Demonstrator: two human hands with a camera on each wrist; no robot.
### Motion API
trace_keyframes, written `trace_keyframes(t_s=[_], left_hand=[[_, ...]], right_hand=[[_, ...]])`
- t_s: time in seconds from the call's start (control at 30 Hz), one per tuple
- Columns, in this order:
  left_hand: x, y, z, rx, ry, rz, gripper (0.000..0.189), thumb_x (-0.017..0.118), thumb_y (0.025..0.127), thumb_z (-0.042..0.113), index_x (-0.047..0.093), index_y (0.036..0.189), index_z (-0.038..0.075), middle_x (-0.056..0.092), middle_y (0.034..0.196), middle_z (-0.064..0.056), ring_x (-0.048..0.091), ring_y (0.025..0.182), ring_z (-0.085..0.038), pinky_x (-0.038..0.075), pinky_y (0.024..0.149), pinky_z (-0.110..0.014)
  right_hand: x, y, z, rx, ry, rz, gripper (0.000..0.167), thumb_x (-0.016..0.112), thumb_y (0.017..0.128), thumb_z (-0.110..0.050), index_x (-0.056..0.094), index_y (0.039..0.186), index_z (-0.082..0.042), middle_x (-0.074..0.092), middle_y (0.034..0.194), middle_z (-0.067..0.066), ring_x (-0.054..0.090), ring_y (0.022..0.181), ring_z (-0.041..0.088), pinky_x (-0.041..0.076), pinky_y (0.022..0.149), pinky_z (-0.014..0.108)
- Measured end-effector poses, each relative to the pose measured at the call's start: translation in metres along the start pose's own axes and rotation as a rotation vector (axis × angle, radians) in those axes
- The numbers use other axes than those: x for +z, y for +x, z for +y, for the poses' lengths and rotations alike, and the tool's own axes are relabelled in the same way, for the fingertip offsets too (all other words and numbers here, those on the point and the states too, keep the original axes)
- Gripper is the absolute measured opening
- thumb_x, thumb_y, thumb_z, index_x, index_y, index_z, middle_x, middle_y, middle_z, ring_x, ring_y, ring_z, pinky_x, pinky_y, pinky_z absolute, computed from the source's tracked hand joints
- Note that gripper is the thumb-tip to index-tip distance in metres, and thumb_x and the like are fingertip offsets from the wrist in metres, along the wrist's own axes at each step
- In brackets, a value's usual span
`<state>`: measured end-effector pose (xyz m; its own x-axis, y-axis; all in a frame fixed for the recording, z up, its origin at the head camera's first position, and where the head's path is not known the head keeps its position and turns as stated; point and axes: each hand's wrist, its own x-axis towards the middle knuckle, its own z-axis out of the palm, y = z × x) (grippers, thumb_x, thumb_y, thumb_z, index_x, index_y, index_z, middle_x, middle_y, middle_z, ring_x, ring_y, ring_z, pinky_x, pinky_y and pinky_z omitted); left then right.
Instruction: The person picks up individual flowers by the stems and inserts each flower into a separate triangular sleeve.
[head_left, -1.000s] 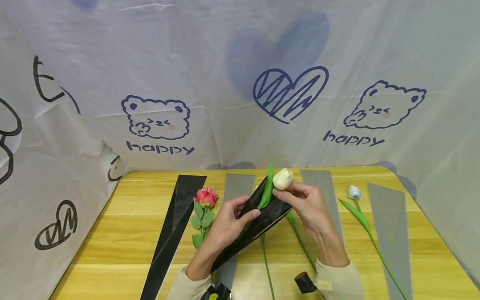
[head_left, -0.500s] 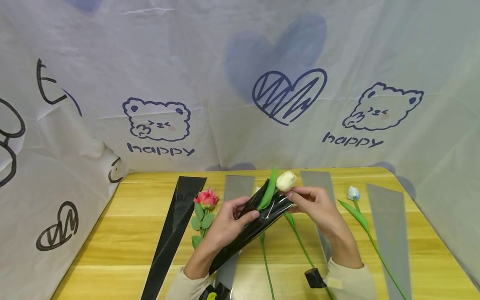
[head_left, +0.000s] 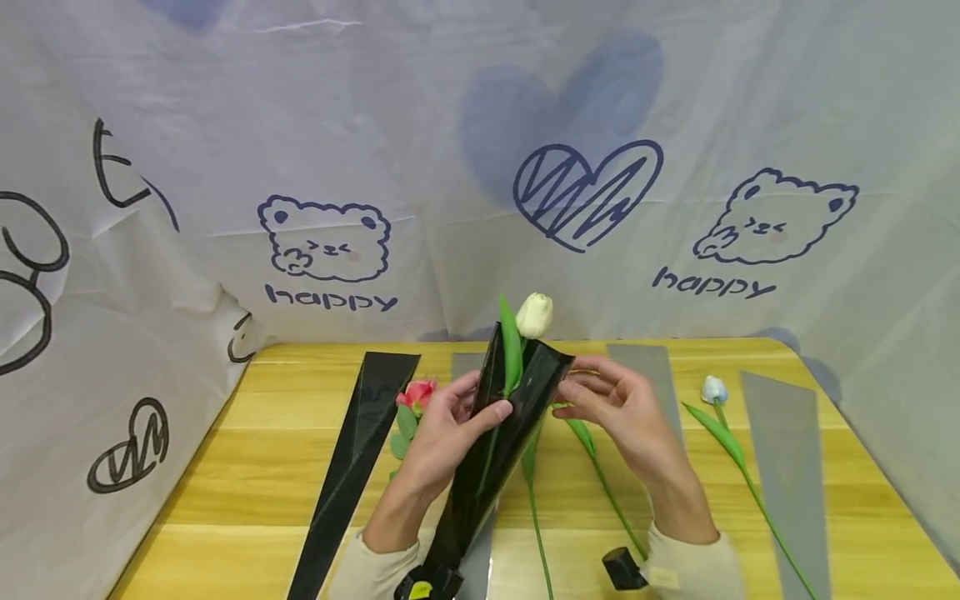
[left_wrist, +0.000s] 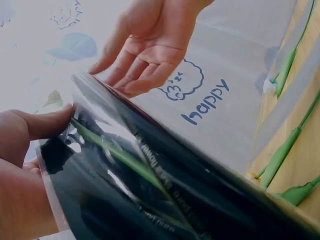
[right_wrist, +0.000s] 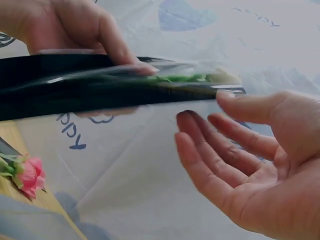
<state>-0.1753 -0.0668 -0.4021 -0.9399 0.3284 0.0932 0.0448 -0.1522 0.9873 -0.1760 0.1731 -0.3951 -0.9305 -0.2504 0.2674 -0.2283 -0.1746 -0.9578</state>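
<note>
My left hand [head_left: 446, 429] grips a black, clear-fronted flower sleeve [head_left: 480, 479], its thumb across the front. Inside stands a white tulip [head_left: 536, 316]; its bloom and leaf tip rise above the sleeve's mouth, while its green stem [left_wrist: 125, 156] shows through the clear front in the left wrist view. At the sleeve's upper right edge is my right hand [head_left: 626, 417]. Its fingers are spread and loosely bent in the right wrist view, with the thumb [right_wrist: 247, 106] at the edge; whether it touches I cannot tell. Nothing is pinched there.
On the wooden table [head_left: 225, 467] a black sleeve [head_left: 352, 450] and a pink rose [head_left: 416, 392] lie at left. Grey sleeves [head_left: 787, 450] and a blue tulip [head_left: 714, 390] lie at right, with more green stems [head_left: 536, 517] in the middle. A printed cloth [head_left: 465, 275] hangs behind.
The sleeve has been turned more upright, and the tulip bloom has moved up and left. My right hand, earlier at the bloom, has come away from it to the sleeve's right edge.
</note>
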Motion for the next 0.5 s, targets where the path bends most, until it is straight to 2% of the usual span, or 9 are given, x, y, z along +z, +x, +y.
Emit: trace_keyframes(t_s=[0.1,0.23,0.37,0.5], left_hand=[[0.001,0.000,0.003,0.005,-0.009,-0.026,0.048,0.072,0.095,0.005,0.057,0.140,0.001,0.070,0.121,-0.015,0.070,0.101,-0.021,0.058,0.085,-0.036],[0.001,-0.001,0.004,0.027,-0.026,-0.065,0.051,0.076,0.093,0.007,0.056,0.139,0.001,0.069,0.123,-0.014,0.069,0.104,-0.022,0.057,0.087,-0.035],[0.001,-0.002,0.004,0.021,-0.043,-0.105,0.060,0.078,0.093,0.014,0.050,0.145,0.002,0.065,0.133,-0.016,0.067,0.112,-0.023,0.055,0.091,-0.035],[0.000,-0.003,0.004,0.012,-0.002,-0.112,0.067,0.073,0.098,0.018,0.040,0.155,0.006,0.056,0.145,-0.017,0.059,0.128,-0.025,0.050,0.102,-0.036]], right_hand=[[0.004,-0.001,-0.002,-0.038,-0.026,0.022,0.018,0.064,0.100,0.000,0.065,0.115,0.010,0.074,0.103,0.009,0.073,0.089,0.026,0.060,0.079,0.043],[0.011,-0.003,-0.006,-0.080,-0.044,0.081,0.015,0.065,0.099,0.002,0.064,0.108,0.015,0.071,0.096,0.009,0.071,0.084,0.023,0.061,0.074,0.040],[0.020,-0.004,-0.009,-0.122,-0.068,0.176,0.015,0.066,0.098,0.003,0.065,0.106,0.015,0.070,0.093,0.009,0.070,0.081,0.021,0.061,0.070,0.038],[0.024,-0.004,-0.012,-0.197,-0.083,0.286,0.011,0.067,0.097,0.004,0.066,0.103,0.014,0.071,0.091,0.009,0.070,0.077,0.021,0.060,0.068,0.035]])
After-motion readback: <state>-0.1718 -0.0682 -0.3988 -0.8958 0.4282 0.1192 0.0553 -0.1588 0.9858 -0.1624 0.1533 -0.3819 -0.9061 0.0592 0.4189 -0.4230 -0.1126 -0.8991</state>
